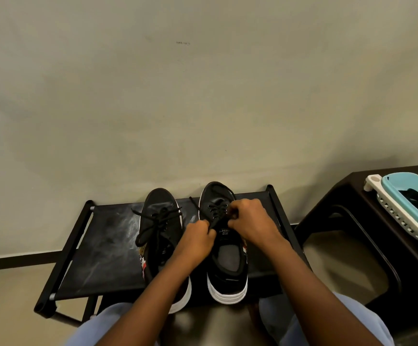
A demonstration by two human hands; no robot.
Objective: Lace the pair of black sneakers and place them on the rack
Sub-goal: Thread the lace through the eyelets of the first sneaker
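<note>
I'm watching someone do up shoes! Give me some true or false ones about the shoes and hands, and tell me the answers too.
1. Both sneakers sit on the black rack. True.
2. The left hand and right hand are working on the left sneaker. False: both pinch the lace of the right sneaker.
3. The sneakers have white soles. True.
4. The blue basket sits on the rack between the sneakers. False: it is off to the right, on a dark stand.
5. The left sneaker has no lace. False: a black lace runs through it.
</note>
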